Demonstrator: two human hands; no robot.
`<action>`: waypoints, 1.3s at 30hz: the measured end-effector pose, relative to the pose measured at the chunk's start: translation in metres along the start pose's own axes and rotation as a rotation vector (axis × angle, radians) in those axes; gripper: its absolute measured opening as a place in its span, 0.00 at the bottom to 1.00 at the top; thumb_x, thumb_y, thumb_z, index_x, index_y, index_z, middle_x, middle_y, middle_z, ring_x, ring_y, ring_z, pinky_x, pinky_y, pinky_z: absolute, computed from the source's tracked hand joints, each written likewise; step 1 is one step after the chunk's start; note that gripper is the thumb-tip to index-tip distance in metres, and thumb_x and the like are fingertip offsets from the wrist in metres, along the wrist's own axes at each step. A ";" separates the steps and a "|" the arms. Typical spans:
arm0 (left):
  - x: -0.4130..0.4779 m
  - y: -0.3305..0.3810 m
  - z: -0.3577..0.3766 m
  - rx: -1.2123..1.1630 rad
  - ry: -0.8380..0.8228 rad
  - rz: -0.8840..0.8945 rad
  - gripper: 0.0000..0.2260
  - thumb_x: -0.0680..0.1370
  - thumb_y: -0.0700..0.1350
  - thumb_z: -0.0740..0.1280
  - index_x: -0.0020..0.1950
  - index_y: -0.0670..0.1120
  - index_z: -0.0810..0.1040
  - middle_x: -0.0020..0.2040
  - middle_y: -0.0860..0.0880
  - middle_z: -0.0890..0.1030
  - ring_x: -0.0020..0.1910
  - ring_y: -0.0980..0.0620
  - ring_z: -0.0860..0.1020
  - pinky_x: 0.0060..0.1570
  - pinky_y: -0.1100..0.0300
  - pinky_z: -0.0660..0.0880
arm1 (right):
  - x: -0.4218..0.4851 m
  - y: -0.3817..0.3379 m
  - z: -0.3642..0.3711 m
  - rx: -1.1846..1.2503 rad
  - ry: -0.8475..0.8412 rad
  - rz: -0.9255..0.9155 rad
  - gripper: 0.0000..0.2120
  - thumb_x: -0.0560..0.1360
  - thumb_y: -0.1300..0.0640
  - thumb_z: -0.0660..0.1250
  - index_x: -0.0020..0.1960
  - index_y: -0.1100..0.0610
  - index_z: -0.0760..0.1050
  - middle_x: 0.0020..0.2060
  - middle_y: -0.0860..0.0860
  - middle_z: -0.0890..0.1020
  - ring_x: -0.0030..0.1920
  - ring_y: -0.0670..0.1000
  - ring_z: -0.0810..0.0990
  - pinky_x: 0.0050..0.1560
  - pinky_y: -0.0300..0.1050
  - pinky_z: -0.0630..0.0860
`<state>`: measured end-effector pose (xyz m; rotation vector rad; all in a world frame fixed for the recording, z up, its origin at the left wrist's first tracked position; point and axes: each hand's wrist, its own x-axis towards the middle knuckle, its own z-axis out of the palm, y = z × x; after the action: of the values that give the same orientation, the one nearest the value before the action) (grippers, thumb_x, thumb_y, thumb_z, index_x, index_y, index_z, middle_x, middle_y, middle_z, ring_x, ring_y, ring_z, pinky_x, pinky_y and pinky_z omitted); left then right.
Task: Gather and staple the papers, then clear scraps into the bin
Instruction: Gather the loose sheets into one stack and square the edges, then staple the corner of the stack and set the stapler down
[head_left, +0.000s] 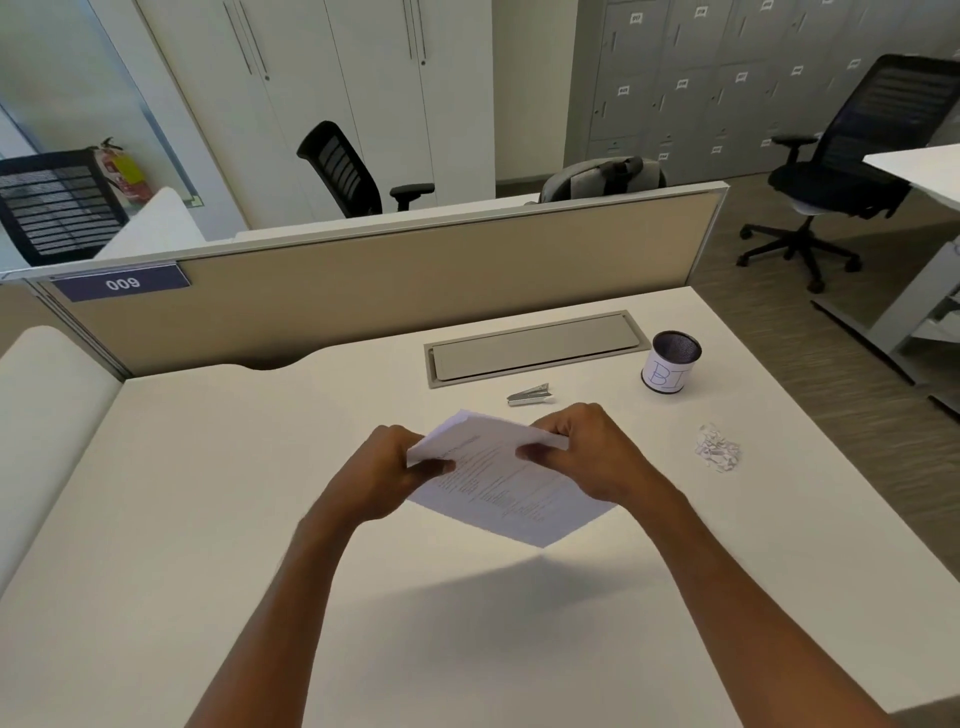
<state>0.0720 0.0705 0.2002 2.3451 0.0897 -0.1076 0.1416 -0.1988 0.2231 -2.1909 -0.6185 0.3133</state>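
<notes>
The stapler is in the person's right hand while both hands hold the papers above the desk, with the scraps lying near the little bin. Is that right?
Not quite. In the head view the stapler lies on the desk, untouched, beyond the hands. The left hand and right hand do both hold the papers above the desk, and the scraps lie near the bin.

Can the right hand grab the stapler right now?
Probably not just yet. The right hand and the left hand are both busy holding the papers above the desk. The stapler lies just beyond, with nothing between, so once the hand lets go it looks easy.
</notes>
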 end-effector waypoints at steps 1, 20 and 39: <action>-0.001 0.005 -0.004 0.009 -0.024 0.012 0.14 0.81 0.47 0.74 0.35 0.52 0.81 0.27 0.59 0.77 0.28 0.58 0.73 0.30 0.66 0.67 | -0.001 0.003 0.001 0.030 0.007 0.014 0.05 0.78 0.52 0.73 0.46 0.50 0.88 0.42 0.51 0.88 0.40 0.56 0.85 0.40 0.44 0.78; 0.008 -0.012 0.023 -1.189 0.138 -0.243 0.10 0.82 0.40 0.70 0.61 0.38 0.86 0.58 0.40 0.89 0.50 0.47 0.87 0.48 0.56 0.86 | -0.024 0.046 0.031 0.743 0.181 0.375 0.09 0.75 0.54 0.77 0.53 0.57 0.87 0.46 0.54 0.90 0.46 0.61 0.89 0.50 0.57 0.86; 0.054 -0.084 0.109 -1.214 0.215 -0.585 0.08 0.81 0.40 0.72 0.55 0.36 0.87 0.53 0.37 0.89 0.44 0.45 0.89 0.43 0.53 0.86 | 0.019 0.136 0.088 0.752 0.166 0.710 0.08 0.76 0.55 0.77 0.51 0.59 0.86 0.45 0.51 0.90 0.39 0.46 0.87 0.40 0.39 0.81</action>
<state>0.1115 0.0532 0.0592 1.0571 0.7253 -0.0551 0.1656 -0.2054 0.0616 -1.5921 0.3630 0.6056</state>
